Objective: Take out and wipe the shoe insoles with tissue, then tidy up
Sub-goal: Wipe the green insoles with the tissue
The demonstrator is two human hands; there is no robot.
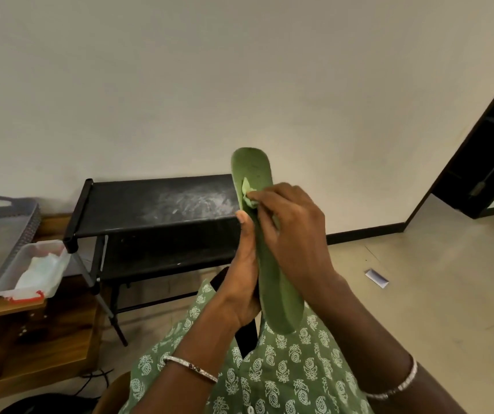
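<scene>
A long green insole (272, 273) stands nearly upright in front of me, toe end up. My left hand (244, 273) grips it along its left edge, thumb up against the side. My right hand (292, 234) pinches a small wad of pale tissue (247, 194) and presses it onto the insole's upper face. The insole's heel end rests near my lap, over green patterned cloth. No shoe shows in this view.
A black two-tier rack (156, 204) stands against the wall ahead. To the left, a wooden table (6, 312) carries a grey tray (3, 234) and a clear plastic box (35, 268) holding tissues. A white scrap (376, 277) lies on the tiled floor at right, near a dark doorway (487, 162).
</scene>
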